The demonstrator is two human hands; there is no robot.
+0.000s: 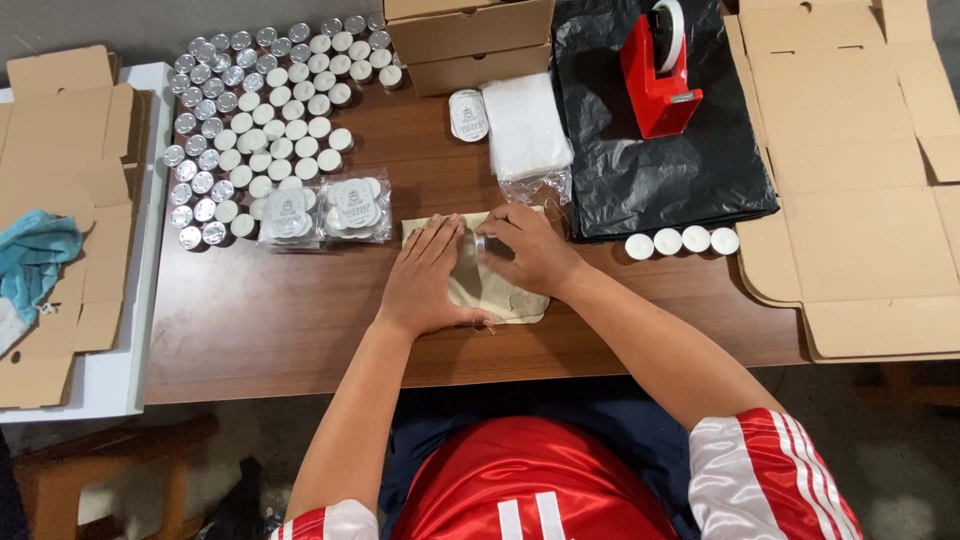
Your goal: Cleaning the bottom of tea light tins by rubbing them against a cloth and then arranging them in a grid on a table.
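Head view, looking down on the dark brown wooden bench [300, 320]. Landmark: the small beige cloth pouch [490, 290] lying flat at the bench's near-middle, long axis running left to right, slightly tilted. My left hand [428, 280] lies palm-down on the pouch's left half, fingers together and pressed flat. My right hand [528, 250] sits on the pouch's upper right part, fingers curled, pinching what looks like a small silver-cupped tealight [487, 243] at the pouch's top edge; the grip itself is partly hidden. The right hand is the nearer to that candle. Left of the pouch: two clear packets of round labels [325, 210], then a mass of tealights [255, 120]. Right of it: four white tealights in a row [681, 241], black plastic sheet [670, 150], red tape dispenser [657, 75].
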